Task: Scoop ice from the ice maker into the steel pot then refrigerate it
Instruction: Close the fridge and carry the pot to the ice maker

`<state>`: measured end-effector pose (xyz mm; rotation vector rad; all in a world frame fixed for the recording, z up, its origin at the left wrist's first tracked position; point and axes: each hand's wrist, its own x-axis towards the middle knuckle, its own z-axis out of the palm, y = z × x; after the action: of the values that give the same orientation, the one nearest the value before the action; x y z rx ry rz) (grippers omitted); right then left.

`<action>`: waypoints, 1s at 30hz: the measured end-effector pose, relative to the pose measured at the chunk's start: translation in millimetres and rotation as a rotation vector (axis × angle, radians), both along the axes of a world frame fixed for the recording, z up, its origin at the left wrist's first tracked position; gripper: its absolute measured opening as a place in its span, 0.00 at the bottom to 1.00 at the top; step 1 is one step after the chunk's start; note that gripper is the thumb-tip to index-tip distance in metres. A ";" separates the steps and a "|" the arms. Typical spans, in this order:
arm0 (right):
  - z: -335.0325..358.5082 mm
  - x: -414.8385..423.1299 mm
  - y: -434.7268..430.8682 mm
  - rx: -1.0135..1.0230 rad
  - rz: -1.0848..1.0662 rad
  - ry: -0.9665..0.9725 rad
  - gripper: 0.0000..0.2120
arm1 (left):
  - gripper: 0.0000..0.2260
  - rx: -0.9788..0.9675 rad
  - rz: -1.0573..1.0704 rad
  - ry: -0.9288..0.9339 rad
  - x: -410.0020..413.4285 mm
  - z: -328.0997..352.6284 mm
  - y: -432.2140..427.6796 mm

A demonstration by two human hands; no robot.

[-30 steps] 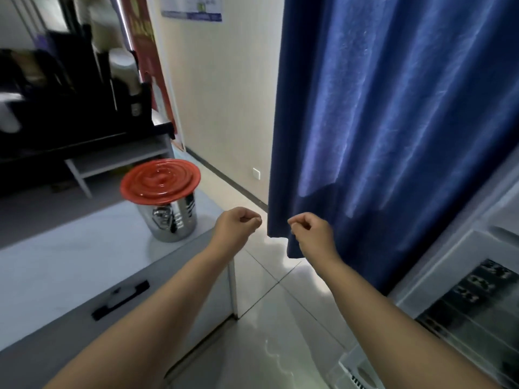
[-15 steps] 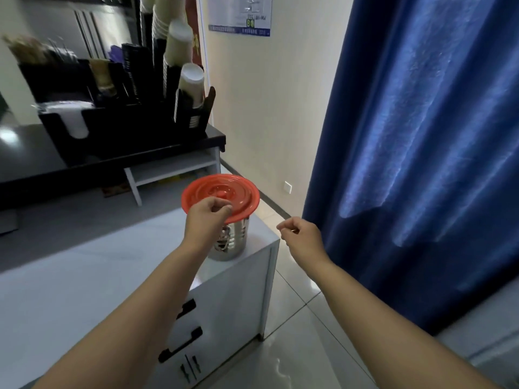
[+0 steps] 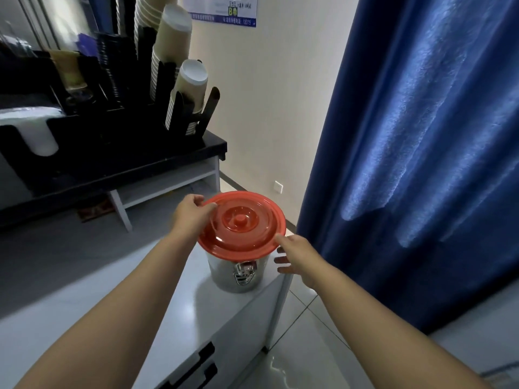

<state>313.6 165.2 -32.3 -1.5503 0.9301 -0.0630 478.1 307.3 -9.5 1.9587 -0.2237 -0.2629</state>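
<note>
A steel pot (image 3: 238, 272) stands at the right end of a white counter (image 3: 84, 318), close to its corner. A round red lid (image 3: 241, 221) covers the pot. My left hand (image 3: 191, 213) rests on the lid's left rim, thumb on top and fingers curled at the edge. At the lid's right rim is my right hand (image 3: 295, 255), fingers spread, its fingertips touching or nearly touching the rim and the pot's side. The ice maker and the refrigerator are out of view.
A blue curtain (image 3: 421, 164) hangs right of the pot. Behind it, a black shelf (image 3: 126, 164) carries stacks of paper cups (image 3: 182, 88) in holders. Black drawer handles (image 3: 196, 366) show on the counter's front. Tiled floor (image 3: 303, 346) lies at the lower right.
My view swung left toward the pot. Both hands came forward from closed fists in the air; the left reached the lid's left rim, then the right opened and arrived at its right rim.
</note>
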 end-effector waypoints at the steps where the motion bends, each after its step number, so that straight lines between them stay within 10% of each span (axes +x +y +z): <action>1: -1.7 2.7 0.2 0.049 -0.007 -0.014 0.18 | 0.18 -0.002 -0.011 0.028 4.5 -0.7 -2.0; 12: -2.3 25.4 6.2 0.266 -0.181 -0.099 0.14 | 0.05 -0.143 -0.127 0.408 33.8 -9.5 -6.0; 30: 8.2 55.5 54.6 0.217 0.075 -0.110 0.07 | 0.04 -0.223 0.214 0.315 2.2 -3.0 88.3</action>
<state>369.1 219.8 -24.1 -1.3648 0.7646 0.0063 480.4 395.6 -12.5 1.6772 0.1557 -0.3836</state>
